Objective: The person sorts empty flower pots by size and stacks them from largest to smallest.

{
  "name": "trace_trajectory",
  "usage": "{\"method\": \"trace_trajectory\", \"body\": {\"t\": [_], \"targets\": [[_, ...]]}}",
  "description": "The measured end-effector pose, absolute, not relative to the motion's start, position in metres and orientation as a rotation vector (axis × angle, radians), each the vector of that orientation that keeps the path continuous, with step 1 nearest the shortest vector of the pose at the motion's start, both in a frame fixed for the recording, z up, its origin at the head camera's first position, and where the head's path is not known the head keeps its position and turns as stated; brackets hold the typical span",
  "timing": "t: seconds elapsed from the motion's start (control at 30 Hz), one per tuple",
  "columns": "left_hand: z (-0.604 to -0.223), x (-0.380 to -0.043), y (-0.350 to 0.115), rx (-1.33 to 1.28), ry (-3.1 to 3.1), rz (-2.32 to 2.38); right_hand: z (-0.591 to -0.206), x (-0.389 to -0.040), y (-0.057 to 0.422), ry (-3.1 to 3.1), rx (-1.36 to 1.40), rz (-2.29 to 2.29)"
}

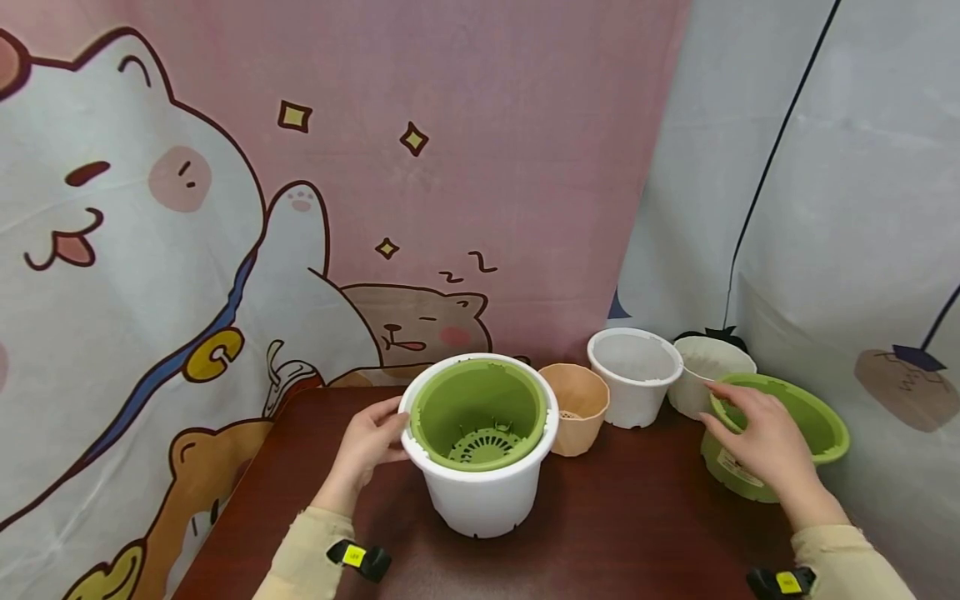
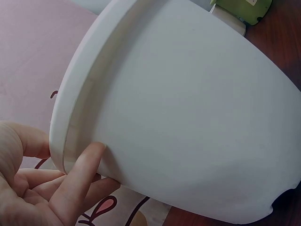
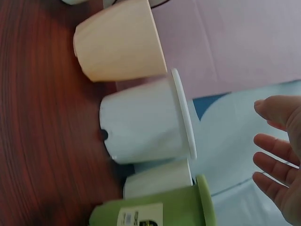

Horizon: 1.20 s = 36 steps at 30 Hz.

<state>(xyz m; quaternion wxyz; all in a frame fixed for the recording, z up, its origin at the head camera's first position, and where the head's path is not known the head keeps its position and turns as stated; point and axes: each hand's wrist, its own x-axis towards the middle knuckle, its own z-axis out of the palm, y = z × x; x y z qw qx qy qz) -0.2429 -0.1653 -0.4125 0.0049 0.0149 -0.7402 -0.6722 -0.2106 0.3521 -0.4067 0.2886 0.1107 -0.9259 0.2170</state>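
Brn tbl, wht/grn/peach pots on top

Soft, diffuse light is spread evenly, and a faint sheen is thrown on the dark desk. In the left wrist view, the large white flowerpot is gently shaded beneath its rim. In the dimmer right wrist view, the peach flowerpot is slightly blurred.
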Motion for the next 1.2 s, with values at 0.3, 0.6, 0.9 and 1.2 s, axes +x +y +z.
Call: {"method": "trace_trajectory", "body": {"t": [0.3, 0.6, 0.9, 1.2], "targets": [[-0.412, -0.242, -0.165, 0.044, -2.333, -2.091, -0.409, -0.205, 0.381, -2.467, 0.223, 0.556], [-0.412, -0.242, -0.165, 0.047, -2.335, -2.089, -0.406, -0.2, 0.411, -2.511, 0.115, 0.561], [-0.413, -0.242, -0.165, 0.051, -2.337, -2.082, -0.407, -0.199, 0.438, -2.601, -0.055, 0.498], [-0.413, -0.242, -0.165, 0.044, -2.341, -2.078, -0.408, -0.197, 0.46, -2.682, -0.177, 0.437]]}}
